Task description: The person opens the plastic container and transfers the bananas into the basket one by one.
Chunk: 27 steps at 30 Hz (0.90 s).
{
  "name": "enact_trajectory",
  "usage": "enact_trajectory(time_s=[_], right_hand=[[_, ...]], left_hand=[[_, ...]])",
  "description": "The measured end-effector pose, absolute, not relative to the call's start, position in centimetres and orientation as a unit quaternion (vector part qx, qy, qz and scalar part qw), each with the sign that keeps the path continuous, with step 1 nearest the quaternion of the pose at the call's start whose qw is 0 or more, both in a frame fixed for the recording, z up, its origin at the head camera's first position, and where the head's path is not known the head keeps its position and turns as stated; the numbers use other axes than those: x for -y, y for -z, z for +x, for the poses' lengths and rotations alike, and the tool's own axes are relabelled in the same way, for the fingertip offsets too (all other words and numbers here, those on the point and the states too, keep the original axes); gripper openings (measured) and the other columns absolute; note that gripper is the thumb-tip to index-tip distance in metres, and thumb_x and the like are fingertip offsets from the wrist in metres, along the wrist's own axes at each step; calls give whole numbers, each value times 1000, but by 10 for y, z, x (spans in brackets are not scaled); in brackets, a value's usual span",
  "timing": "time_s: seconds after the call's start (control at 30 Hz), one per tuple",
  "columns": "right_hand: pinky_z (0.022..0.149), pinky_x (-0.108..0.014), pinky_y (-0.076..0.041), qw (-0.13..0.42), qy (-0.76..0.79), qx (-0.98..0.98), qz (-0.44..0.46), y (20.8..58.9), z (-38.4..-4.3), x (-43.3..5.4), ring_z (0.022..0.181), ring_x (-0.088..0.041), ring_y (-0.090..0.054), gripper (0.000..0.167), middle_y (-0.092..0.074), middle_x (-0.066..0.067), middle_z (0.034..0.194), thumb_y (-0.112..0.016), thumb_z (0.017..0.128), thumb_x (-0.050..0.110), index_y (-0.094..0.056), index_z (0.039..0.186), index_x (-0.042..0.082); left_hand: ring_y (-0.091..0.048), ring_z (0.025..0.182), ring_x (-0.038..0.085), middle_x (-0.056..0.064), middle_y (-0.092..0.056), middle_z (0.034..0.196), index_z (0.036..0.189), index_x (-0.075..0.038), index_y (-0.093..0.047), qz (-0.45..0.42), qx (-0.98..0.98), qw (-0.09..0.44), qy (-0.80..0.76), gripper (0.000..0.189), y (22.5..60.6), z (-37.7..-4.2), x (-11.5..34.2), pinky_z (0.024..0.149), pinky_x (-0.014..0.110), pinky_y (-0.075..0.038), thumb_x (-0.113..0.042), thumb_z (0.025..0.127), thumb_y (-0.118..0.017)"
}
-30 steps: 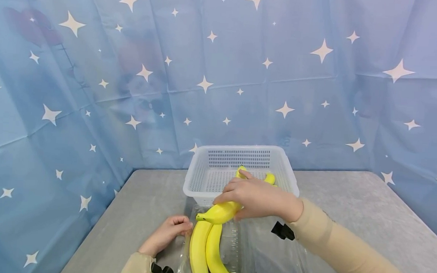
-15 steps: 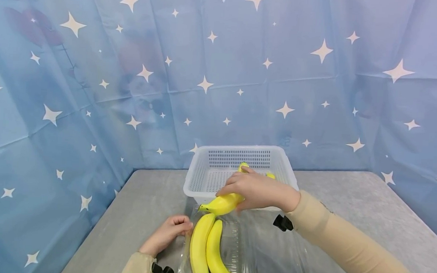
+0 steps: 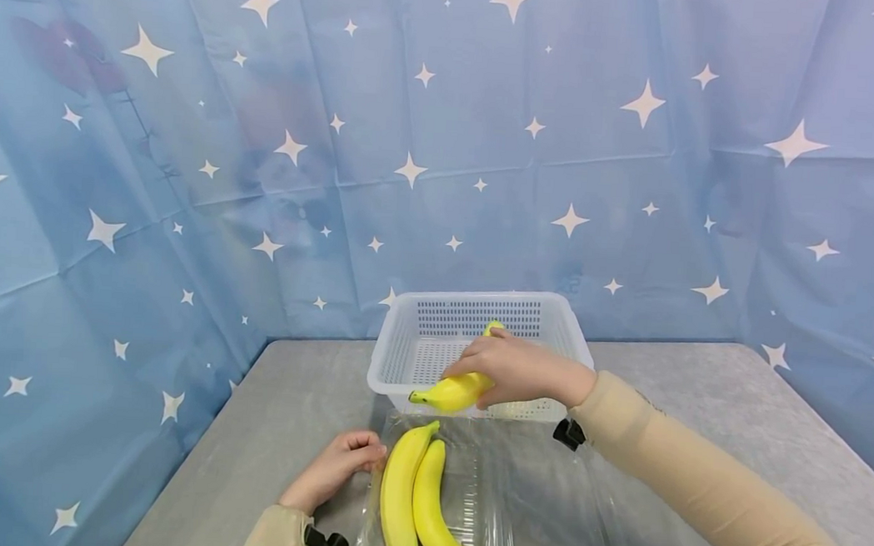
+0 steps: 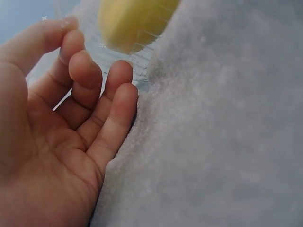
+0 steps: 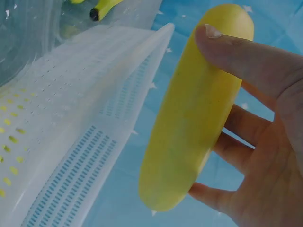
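Note:
In the head view my right hand [image 3: 517, 368] grips a yellow banana [image 3: 458, 393] above the near rim of a white plastic basket [image 3: 400, 388]. The right wrist view shows that banana [image 5: 194, 118] between thumb and fingers, close to the basket wall [image 5: 71, 156]. Two more bananas lie side by side in a clear plastic container [image 3: 465, 483], a left one [image 3: 399, 496] and a right one [image 3: 432, 506]. My left hand [image 3: 338, 467] pinches the container's left edge. Up close, thumb and forefinger of the left hand [image 4: 61, 104] meet at a transparent edge.
The container's clear lid [image 3: 557, 514] lies spread to the right on the grey table [image 3: 698, 423]. Through the basket's holes some yellow shows. A blue star-patterned cloth [image 3: 445, 140] hangs behind and along the left side.
My right hand has moved up and away with the banana, from above the container to the basket's near rim. More of the left banana's upper end now shows. My left hand stays put.

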State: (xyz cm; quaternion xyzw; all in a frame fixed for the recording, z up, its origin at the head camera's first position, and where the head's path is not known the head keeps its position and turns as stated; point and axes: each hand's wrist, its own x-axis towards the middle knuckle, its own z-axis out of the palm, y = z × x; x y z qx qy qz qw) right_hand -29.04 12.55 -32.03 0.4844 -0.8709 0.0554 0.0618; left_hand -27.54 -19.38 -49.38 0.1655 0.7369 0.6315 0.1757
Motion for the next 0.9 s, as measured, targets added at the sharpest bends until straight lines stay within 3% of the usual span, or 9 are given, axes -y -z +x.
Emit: enact_trajectory(time_s=[0.5,0.9], right_hand=[[94,-49,-36,8,-68,885,460,325,-320,-128,115,-20,-52,55,-62,7,121,-82,78,15,-63,129,24],[96,-51,-36,12,-63,894,444,330,-342,-131,118,-23,-53,58,-62,5,127,-83,77,17,-62,131,19]], left_hand=[[-58,76,15,-1,-60,76,76,-11,-60,174,-735,178,-631,22,494,-275,194,77,35,-51,-18,97,-59],[-57,74,15,-1,-60,75,75,-12,-60,174,-737,171,-630,23,497,-277,195,75,34,-50,-21,96,-61]])
